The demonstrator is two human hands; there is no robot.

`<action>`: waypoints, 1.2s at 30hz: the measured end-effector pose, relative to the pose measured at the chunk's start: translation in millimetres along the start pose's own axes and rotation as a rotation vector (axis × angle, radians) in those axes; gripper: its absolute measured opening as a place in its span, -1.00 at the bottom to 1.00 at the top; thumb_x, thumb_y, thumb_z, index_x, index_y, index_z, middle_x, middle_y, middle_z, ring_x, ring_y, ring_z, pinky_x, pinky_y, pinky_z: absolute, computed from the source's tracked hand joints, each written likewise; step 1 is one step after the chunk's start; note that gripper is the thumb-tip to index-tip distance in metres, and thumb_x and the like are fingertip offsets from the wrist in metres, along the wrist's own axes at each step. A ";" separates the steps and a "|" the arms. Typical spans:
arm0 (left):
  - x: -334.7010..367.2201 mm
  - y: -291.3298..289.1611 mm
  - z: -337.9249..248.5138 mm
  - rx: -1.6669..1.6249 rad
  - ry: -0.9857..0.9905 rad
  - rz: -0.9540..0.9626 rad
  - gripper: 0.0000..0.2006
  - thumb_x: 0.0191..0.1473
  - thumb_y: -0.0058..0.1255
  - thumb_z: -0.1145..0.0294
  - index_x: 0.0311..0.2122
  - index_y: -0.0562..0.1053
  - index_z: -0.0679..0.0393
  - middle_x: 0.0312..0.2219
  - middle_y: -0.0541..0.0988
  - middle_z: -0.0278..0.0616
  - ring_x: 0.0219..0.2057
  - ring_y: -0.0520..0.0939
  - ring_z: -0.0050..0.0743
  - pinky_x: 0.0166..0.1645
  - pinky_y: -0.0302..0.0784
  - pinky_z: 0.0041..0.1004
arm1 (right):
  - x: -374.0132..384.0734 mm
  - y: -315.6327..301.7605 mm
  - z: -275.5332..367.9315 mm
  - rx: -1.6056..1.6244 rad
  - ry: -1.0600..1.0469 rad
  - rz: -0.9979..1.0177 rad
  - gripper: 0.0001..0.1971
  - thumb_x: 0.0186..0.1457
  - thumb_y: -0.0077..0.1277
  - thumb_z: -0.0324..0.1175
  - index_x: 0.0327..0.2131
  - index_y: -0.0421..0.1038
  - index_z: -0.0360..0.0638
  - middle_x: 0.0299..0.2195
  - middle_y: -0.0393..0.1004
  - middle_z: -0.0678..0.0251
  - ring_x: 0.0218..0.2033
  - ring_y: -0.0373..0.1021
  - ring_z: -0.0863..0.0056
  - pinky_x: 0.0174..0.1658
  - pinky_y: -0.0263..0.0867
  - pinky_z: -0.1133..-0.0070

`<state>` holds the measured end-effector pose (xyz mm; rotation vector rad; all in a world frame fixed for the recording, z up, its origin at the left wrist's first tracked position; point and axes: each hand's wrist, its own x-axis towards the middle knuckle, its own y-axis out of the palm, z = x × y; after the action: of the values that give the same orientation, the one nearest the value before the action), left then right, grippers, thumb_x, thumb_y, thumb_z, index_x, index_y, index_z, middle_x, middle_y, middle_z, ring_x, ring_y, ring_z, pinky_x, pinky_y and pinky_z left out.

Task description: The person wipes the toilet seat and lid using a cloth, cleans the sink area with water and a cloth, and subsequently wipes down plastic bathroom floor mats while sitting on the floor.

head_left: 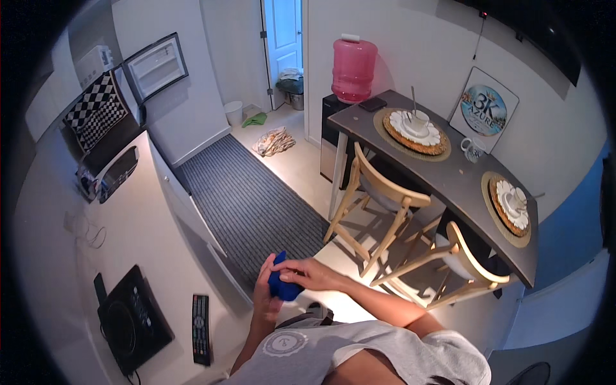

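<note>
Low in the middle of the view, both my hands are together in front of my body, around a bunched deep-blue cloth (286,290). My left hand (264,289) is closed against its left side, with the fingers pointing up. From the right, my right hand (309,274) reaches across, its fingers bent over the top of the blue cloth. Part of the cloth is hidden by my fingers. It is held above the floor, between the counter and the chairs.
At left, a white counter (168,253) carries a black induction cooktop (133,321) and a remote control (201,330). Two wooden chairs (385,183) stand by a dark table (428,168) with place settings. Past a striped mat (247,202), a crumpled cloth (274,142) lies on the floor.
</note>
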<state>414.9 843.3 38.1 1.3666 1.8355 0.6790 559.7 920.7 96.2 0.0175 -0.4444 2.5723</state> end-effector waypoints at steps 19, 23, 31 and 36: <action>270.5 31.9 -85.8 -0.108 0.508 -0.609 -0.48 -0.25 -0.43 0.72 -0.08 0.30 0.22 -0.20 0.38 0.04 -0.24 0.48 -0.11 -0.25 0.49 -0.03 | 448.9 -815.6 -112.2 -1.153 0.090 -1.259 -0.65 -0.09 -0.18 -0.21 -0.18 0.32 -0.04 -0.23 0.36 -0.02 -0.20 0.30 0.04 -0.11 0.19 0.22; 302.9 76.4 -110.0 -0.157 0.575 -0.825 -0.72 -0.24 -0.35 0.73 -0.35 0.34 0.29 -0.08 0.33 -0.04 -0.24 0.48 -0.11 -0.29 0.50 -0.21 | 546.8 -863.6 -171.9 -1.109 0.195 -1.297 -0.60 -0.08 -0.13 -0.20 -0.13 0.27 -0.10 -0.05 0.14 -0.07 0.00 0.11 0.05 0.00 0.05 0.18; 351.8 98.1 -115.4 0.125 0.694 -0.856 -0.78 -0.41 -0.35 0.74 -0.56 0.33 0.30 -0.33 0.44 0.06 -0.50 0.45 -0.29 -0.38 0.47 -0.37 | 628.2 -857.7 -231.5 -1.163 0.287 -0.905 -0.53 -0.05 -0.13 -0.14 -0.04 0.16 -0.07 0.04 -0.03 0.02 0.06 -0.03 0.07 0.04 -0.07 0.17; 327.0 114.1 -107.8 0.019 0.731 -0.807 -0.66 -0.44 -0.30 0.68 -0.42 0.41 0.32 -0.36 0.48 -0.01 -0.38 0.48 -0.33 -0.21 0.40 -0.48 | 645.0 -836.8 -226.5 -1.161 0.147 -0.744 -0.48 -0.03 -0.12 -0.10 0.01 0.08 -0.06 0.09 -0.14 0.07 0.10 -0.11 0.09 0.07 -0.14 0.16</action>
<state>339.4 1190.9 109.3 0.2633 2.6988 0.7519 439.7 1989.1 204.0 -0.3410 -1.4604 1.3152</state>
